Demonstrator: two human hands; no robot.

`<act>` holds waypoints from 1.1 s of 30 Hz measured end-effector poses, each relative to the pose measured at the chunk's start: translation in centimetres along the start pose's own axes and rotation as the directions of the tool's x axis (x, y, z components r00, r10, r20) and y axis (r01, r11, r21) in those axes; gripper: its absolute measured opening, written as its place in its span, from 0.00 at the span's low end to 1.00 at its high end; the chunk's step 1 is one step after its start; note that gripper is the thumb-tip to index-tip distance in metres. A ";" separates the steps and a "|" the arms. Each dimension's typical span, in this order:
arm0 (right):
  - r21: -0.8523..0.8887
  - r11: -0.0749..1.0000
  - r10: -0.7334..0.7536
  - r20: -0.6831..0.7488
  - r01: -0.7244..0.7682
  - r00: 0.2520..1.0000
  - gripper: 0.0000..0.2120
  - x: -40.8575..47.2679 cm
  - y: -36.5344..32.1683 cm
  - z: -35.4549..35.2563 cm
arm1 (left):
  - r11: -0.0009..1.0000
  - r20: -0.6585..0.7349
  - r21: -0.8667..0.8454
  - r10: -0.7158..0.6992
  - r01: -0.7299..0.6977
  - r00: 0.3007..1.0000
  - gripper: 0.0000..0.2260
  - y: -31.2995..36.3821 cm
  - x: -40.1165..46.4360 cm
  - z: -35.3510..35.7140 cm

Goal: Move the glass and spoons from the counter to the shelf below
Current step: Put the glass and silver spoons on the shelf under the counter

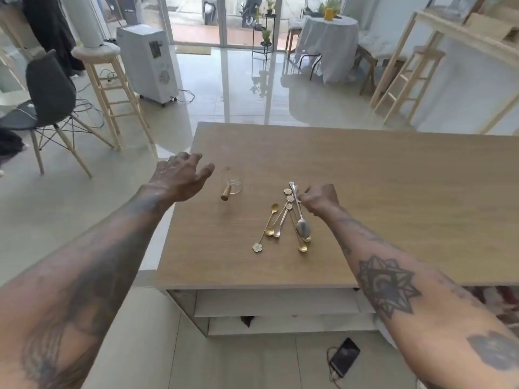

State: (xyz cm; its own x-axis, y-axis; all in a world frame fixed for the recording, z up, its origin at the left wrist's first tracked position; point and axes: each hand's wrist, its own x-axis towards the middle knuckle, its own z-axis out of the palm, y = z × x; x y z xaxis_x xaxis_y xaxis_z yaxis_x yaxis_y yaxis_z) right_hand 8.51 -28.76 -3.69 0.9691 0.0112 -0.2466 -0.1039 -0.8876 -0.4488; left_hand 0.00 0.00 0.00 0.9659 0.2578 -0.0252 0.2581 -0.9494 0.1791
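your left hand (pixel 179 175) hangs open, fingers spread, just beside the clear glass (pixel 231 184) with its short wooden handle — not touching it. your right hand (pixel 318 199) is curled, fingertips pinching the stems of the thin gold and silver spoons (pixel 286 223), fanned in a loose heap on the smooth wood-grain counter (pixel 393 192). the pale shelf (pixel 275 303) sits below the counter's near edge — flat and bare.

Daylight pours through tall glass doors (pixel 224 21) onto a glossy pale tiled floor (pixel 238 88), with wooden stools (pixel 109 88), a dark chair (pixel 50 99), a white cooling unit (pixel 147 63) and a cloth-draped round table (pixel 328 43) standing about.
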 end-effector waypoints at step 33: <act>0.142 0.959 0.229 0.119 -0.244 0.966 0.16 -1.3 -2.4 5.3 | 0.655 0.186 -0.707 -0.193 0.267 0.964 0.21 1.6 1.5 9.6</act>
State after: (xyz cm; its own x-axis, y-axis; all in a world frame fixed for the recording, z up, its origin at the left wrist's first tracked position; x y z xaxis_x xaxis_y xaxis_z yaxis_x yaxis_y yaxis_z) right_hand 6.31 -24.19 -6.88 0.8860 -0.1374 -0.4429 -0.3683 -0.7889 -0.4919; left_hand 2.12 -2.86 -9.17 0.8851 0.3979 -0.2414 0.4113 -0.4263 0.8056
